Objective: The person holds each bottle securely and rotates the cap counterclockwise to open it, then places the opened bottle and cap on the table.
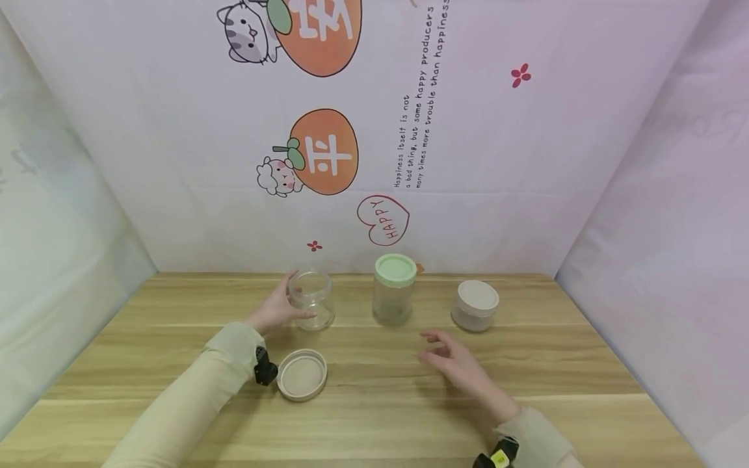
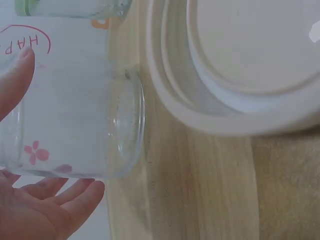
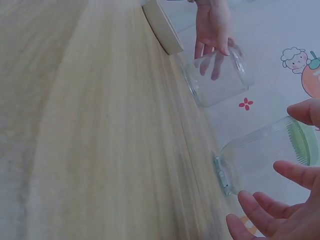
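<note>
We see a clear jar (image 1: pixel 312 302) near the far edge of the table (image 1: pixel 374 422), to the left of the middle. It stands upright, and its round mouth is bare. The left hand (image 1: pixel 277 311) holds it from the left side, with the thumb on the near side and the other fingers bent around the back. We can see some of those fingers through the glass in the right wrist view.

A loose beige lid (image 1: pixel 302 376) lies on the table, closer to the near edge than the clear jar. Its inside faces up, and it sits just beside the left sleeve (image 1: pixel 193 390).

The right hand (image 1: pixel 459 370) is over the table, right of the middle. Its thumb and fingers are spread apart, with a gap between them. They point toward the tall jar (image 1: pixel 392 305), which is near the middle of the far edge. This jar stands upright and wears a pale green lid (image 1: pixel 395 269).

Closer to the far right corner, we find a short jar (image 1: pixel 473 318) with a beige cap (image 1: pixel 478 295) on top. Behind the far edge hangs a white cloth (image 1: pixel 526 162) with orange fruit, little animals and words on it.
</note>
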### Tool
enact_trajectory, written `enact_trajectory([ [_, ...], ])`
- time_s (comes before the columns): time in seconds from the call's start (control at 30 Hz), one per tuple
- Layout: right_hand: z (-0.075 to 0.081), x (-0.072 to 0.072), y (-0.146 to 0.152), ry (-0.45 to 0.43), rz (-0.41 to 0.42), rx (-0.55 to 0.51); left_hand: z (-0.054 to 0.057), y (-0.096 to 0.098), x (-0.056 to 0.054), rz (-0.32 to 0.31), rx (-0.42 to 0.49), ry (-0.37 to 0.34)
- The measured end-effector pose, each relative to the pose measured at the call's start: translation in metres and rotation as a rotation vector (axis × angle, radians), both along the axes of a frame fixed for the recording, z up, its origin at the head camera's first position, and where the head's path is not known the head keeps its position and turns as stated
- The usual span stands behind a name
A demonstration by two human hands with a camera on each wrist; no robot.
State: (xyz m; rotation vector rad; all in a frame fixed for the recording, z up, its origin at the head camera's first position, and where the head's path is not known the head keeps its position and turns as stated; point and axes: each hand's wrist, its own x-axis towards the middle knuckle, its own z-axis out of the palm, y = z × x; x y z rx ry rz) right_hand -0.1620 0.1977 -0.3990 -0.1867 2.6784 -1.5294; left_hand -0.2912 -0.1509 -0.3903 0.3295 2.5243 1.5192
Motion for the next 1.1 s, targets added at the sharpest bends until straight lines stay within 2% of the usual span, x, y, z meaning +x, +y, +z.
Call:
enact_trajectory([
  [0.17,0.001,-0.010,0.000,-0.003,-0.016,-0.001,0.007,0.000,0.006,0.020,0.017,-0.023],
  [0.53,-0.003,-0.036,0.000,-0.025,-0.075,-0.068,0.022,-0.005,0.019,0.059,0.125,0.012],
  [0.7,-0.003,-0.045,-0.003,-0.022,-0.097,-0.058,0.021,-0.012,0.025,0.059,0.193,0.011],
  [1.1,-0.005,-0.076,-0.017,0.014,-0.161,-0.145,0.014,-0.019,0.040,0.057,0.216,0.025],
])
